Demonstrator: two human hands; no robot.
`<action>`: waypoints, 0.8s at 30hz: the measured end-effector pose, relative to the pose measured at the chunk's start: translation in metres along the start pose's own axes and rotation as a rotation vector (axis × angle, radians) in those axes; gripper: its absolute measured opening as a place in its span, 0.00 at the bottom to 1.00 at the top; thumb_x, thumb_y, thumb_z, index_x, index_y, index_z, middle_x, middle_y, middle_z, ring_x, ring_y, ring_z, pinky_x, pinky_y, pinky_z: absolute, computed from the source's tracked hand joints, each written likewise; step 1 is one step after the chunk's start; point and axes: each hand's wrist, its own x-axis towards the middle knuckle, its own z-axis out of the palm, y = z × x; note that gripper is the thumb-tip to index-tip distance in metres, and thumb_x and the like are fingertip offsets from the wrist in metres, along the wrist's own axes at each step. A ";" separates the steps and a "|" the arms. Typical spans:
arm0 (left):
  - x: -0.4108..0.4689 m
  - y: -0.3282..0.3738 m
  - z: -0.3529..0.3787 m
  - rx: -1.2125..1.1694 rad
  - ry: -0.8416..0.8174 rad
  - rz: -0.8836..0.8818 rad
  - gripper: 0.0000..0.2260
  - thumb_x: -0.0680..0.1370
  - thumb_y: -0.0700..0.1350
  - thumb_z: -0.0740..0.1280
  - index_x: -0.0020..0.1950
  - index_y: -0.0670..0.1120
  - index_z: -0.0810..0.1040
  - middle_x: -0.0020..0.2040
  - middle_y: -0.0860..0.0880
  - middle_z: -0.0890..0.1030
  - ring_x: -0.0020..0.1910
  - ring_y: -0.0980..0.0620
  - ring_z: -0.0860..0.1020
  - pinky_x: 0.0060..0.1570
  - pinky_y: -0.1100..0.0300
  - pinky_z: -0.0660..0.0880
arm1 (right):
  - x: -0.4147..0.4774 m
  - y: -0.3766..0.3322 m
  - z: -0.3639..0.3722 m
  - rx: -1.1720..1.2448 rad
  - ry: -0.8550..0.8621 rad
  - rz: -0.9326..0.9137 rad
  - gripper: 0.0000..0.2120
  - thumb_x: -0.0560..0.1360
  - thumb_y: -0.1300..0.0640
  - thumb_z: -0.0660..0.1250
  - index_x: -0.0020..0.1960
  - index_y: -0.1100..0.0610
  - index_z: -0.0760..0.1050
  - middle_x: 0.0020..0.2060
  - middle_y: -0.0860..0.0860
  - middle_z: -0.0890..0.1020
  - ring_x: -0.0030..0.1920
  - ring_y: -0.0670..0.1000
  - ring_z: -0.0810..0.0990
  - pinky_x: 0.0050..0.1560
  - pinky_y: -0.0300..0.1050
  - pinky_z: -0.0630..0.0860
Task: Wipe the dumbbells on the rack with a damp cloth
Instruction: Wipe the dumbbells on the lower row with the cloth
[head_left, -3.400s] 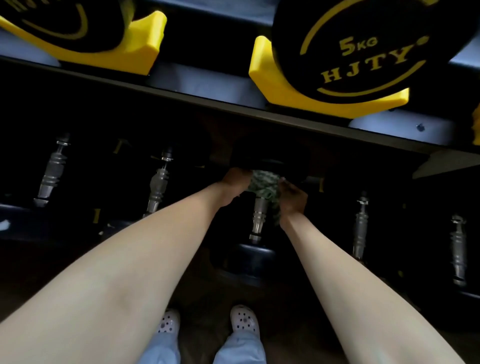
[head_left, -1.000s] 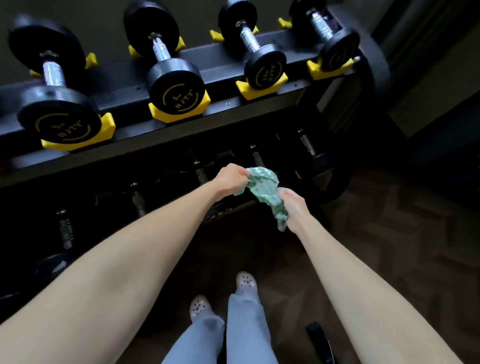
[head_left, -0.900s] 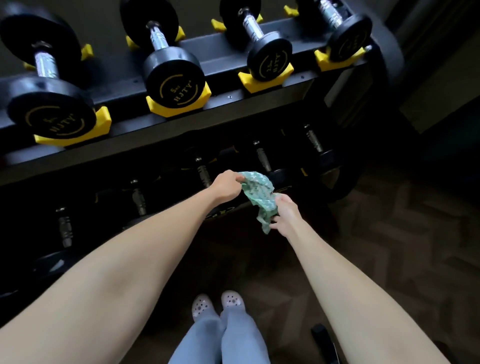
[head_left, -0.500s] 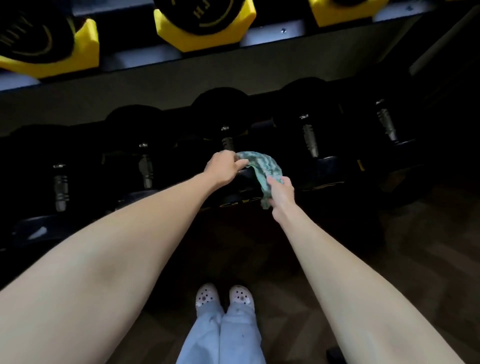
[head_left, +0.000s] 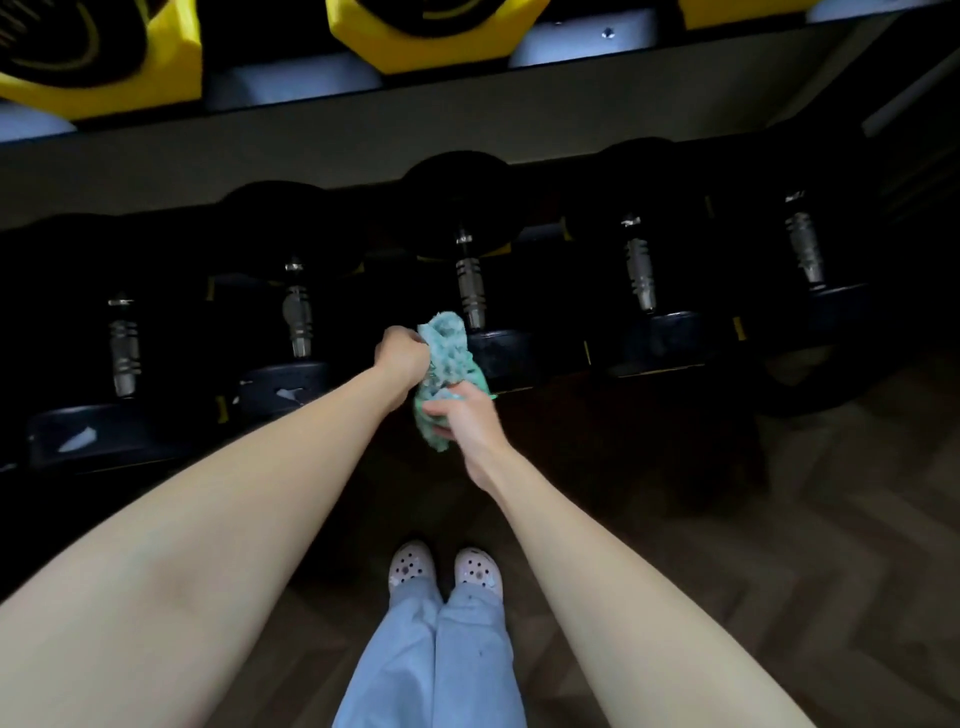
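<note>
Both the left hand (head_left: 402, 358) and right hand (head_left: 462, 415) clutch the bunched teal fuzzy cloth (head_left: 447, 348) just beside a black chrome-handled dumbbell (head_left: 470, 291) in the lower row. Can't tell what's wiped so far.

Upper-tier dumbbells (head_left: 67, 47) are blurred and cut off at the top edge.

Five lower dumbbells (head_left: 470, 291), three yellow cradles (head_left: 171, 73), one cloth (head_left: 447, 358), two shoes (head_left: 410, 564).
</note>
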 end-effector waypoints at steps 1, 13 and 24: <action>-0.001 0.000 -0.003 0.019 -0.015 -0.004 0.06 0.76 0.39 0.62 0.48 0.40 0.78 0.50 0.39 0.81 0.51 0.41 0.79 0.51 0.53 0.76 | -0.002 -0.003 0.005 -0.006 -0.065 0.039 0.08 0.73 0.66 0.65 0.51 0.58 0.73 0.52 0.57 0.79 0.54 0.55 0.78 0.58 0.50 0.76; -0.063 0.051 -0.035 -0.460 -0.300 0.128 0.11 0.71 0.26 0.60 0.41 0.42 0.72 0.42 0.45 0.74 0.45 0.48 0.76 0.44 0.58 0.78 | -0.053 -0.024 -0.082 0.272 -0.101 0.085 0.25 0.68 0.55 0.67 0.61 0.65 0.71 0.46 0.58 0.80 0.40 0.52 0.79 0.41 0.43 0.75; -0.091 0.042 -0.075 -0.333 -0.357 0.213 0.08 0.73 0.30 0.64 0.46 0.42 0.77 0.43 0.46 0.76 0.44 0.51 0.76 0.46 0.59 0.79 | -0.082 -0.037 -0.065 0.142 -0.192 0.130 0.12 0.77 0.56 0.64 0.58 0.58 0.76 0.44 0.54 0.84 0.41 0.51 0.83 0.43 0.45 0.79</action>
